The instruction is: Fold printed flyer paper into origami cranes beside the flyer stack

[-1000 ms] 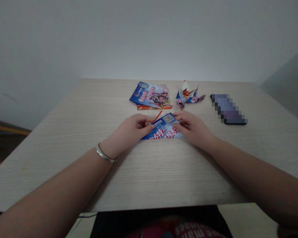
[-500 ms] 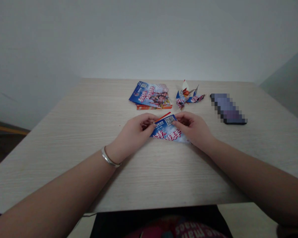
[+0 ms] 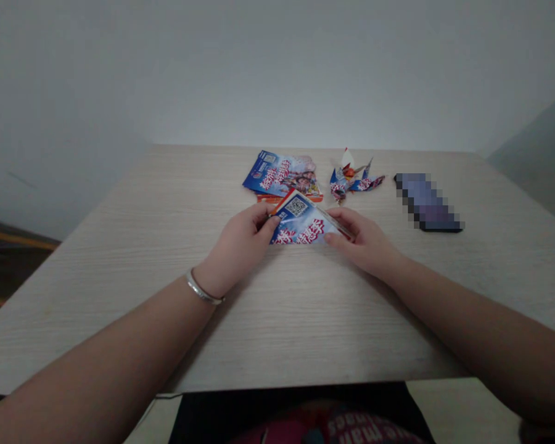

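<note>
A folded blue printed paper (image 3: 303,223) with red-and-white lettering and a QR code sits between my hands, its far corner raised off the wooden table (image 3: 277,308). My left hand (image 3: 240,246), with a silver bracelet on the wrist, pinches the paper's left edge with curled fingers. On the other side my right hand (image 3: 363,240) grips the right edge, the thumb lying along the fold.
A small stack of blue and orange leaflets (image 3: 284,177) lies beyond my hands. To its right is a folded paper figure (image 3: 354,177), and further right a dark phone (image 3: 428,202). A pale wall stands behind the table.
The folded paper has turned and its far corner has lifted up and to the left. Both hands shifted with it, keeping hold of its two edges.
</note>
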`<state>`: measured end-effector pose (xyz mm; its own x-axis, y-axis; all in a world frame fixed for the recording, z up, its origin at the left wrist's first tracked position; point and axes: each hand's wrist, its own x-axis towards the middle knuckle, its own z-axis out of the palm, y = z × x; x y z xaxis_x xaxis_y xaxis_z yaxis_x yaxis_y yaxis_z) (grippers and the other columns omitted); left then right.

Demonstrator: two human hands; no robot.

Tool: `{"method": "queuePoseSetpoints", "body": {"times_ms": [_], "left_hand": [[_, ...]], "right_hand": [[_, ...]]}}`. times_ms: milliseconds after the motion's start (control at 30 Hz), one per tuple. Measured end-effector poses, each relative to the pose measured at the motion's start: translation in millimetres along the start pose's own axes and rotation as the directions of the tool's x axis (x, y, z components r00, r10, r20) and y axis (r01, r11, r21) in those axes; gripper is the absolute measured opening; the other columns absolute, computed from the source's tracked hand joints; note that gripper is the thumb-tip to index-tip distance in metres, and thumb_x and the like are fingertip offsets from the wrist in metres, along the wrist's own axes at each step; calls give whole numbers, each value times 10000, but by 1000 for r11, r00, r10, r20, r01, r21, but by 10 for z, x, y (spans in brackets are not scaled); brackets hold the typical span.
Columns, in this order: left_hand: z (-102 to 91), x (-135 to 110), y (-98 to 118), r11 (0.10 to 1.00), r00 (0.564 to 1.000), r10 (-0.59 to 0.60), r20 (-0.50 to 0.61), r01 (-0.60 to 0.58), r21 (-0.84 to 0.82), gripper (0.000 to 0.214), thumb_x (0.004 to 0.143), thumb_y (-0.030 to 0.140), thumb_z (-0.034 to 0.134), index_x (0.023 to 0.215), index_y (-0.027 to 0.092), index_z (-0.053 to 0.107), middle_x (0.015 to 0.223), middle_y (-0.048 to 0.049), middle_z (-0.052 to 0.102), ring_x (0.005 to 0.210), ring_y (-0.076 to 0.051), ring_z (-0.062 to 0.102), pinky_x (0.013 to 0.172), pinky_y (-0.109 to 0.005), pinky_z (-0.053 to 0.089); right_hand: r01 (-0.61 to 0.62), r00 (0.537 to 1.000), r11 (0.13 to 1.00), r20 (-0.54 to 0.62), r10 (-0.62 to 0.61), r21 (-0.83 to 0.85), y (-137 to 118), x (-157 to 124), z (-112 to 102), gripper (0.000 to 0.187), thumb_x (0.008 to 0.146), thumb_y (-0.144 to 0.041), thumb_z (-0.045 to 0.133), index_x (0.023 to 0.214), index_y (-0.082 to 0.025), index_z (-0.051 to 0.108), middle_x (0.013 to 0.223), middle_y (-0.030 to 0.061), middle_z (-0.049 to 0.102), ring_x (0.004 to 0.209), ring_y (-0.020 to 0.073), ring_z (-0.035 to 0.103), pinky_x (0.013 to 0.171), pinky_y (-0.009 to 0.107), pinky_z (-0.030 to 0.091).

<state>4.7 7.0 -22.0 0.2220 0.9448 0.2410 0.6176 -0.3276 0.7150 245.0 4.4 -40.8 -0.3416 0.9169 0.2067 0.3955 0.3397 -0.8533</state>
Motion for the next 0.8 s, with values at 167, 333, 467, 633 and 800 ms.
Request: {"method": "queuePoseSetpoints", "body": {"times_ms": [167,333,467,633,800], "left_hand": [[29,7,-29,997,1000,21,8,-20,-70,192,932,248,476,975,180,650,861,-21,682,752,-158,585,681,-294,439],[57,-30,14,992,999,51,15,-49,-119,218,921,202,457,1053,180,628,950,-34,682,824,-164,600,750,-309,467],[38,-39,67,998,1000,15,12,-14,-62,184,944,309,499,951,175,623,832,-23,647,716,-153,555,651,-292,428],[6,-18,55,1000,1000,-18,11,18,-16,156,938,283,497,875,181,597,791,-9,630,703,-147,543,636,-277,415],[-11,-4,17,999,999,-32,-34,32,-14,172,951,293,461,898,186,585,828,-17,631,733,-157,538,648,-278,416]], "right_hand": [[-82,996,997,-27,82,-7,-22,12,24,286,846,-388,652,1077,-220,662,903,27,738,688,164,657,647,316,511],[-170,984,985,-49,170,-2,-85,29,36,252,852,-409,641,989,-200,674,584,-34,632,473,120,560,506,270,417],[-161,986,987,-42,160,-18,-89,3,22,293,876,-445,621,1024,-200,684,559,-36,616,471,119,565,493,265,410],[-109,993,992,-32,112,67,-63,-6,16,358,794,-436,703,1056,-195,671,840,19,704,525,106,583,507,273,479],[-128,992,980,9,128,154,-40,0,26,352,812,-409,692,1088,-192,657,804,13,726,526,99,575,516,255,485]]}}
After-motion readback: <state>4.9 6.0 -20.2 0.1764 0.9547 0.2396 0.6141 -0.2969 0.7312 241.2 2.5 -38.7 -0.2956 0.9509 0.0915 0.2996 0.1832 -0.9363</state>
